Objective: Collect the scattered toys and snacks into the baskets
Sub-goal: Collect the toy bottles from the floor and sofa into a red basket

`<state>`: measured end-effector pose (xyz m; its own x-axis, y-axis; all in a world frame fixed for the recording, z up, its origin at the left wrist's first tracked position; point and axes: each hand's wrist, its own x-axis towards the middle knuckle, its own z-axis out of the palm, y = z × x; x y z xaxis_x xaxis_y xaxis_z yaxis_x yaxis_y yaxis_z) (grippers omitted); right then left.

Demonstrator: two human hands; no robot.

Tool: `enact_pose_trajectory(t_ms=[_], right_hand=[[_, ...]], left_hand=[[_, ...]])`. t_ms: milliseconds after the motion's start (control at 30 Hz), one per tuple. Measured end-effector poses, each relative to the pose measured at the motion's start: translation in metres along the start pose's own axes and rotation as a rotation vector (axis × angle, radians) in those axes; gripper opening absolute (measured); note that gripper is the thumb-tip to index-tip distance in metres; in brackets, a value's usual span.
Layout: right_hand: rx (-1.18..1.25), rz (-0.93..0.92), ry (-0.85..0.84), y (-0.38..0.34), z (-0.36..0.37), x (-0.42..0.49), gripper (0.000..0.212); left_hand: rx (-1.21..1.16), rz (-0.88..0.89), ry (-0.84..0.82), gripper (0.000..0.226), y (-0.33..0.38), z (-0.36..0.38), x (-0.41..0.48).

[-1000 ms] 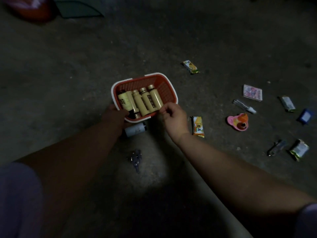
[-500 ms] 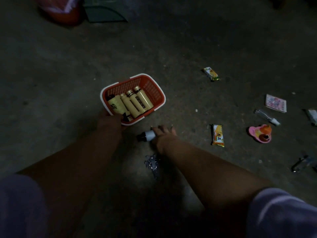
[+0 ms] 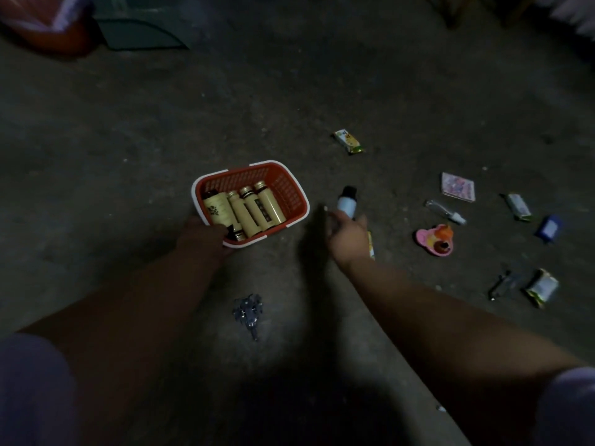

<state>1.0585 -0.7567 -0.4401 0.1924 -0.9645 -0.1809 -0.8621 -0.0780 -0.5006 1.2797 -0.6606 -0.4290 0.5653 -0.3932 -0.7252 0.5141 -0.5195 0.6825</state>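
Four yellow bottles [image 3: 254,210] are held in the one red basket [image 3: 286,188] on the floor, its near rim gripped by the left hand [image 3: 201,235], while one white bottle [image 3: 347,204] is pinched by the right hand [image 3: 349,239] just beside it.

At centre frame, red mesh basket [image 3: 302,201] with white rim, upright on the floor, gripped at its near corner by the left hand [image 3: 203,236]. Inside, four beige bottles [image 3: 249,211] with gold caps, lying side by side. Just right of it, small white bottle [image 3: 347,202] with black cap, held upright by the right hand [image 3: 347,238]. Behind that hand, yellow snack bar [image 3: 371,249], mostly hidden. Farther up, green-and-yellow snack packet [image 3: 348,142]. Scattered at right: pink card [image 3: 458,187], clear vial [image 3: 445,211], pink-and-orange toy [image 3: 435,240], green-white packet [image 3: 518,206], blue packet [image 3: 550,227], dark blurred piece [image 3: 502,283], crumpled green-white wrapper [image 3: 542,288]. At lower centre, grey metallic toy [image 3: 248,312].
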Motion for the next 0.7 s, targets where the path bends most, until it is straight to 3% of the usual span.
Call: enact_pose_trajectory(t_ms=[67, 267, 533, 700], right_hand=[[0.112, -0.119, 0.058, -0.011, -0.026, 0.000, 0.040], [0.170, -0.379, -0.136, -0.031, -0.052, -0.010, 0.041], [-0.050, -0.288, -0.365, 0.023, -0.063, -0.006, 0.043], [-0.046, -0.250, -0.367, 0.064, -0.095, -0.006, 0.036]], left_hand=[[0.012, 0.007, -0.047, 0.050, -0.003, 0.011, -0.002], [0.019, 0.033, -0.163, 0.048, -0.010, 0.057, -0.030], [0.069, 0.017, -0.276, 0.041, -0.026, 0.105, -0.056], [0.138, 0.013, -0.338, 0.037, -0.040, 0.140, -0.080]])
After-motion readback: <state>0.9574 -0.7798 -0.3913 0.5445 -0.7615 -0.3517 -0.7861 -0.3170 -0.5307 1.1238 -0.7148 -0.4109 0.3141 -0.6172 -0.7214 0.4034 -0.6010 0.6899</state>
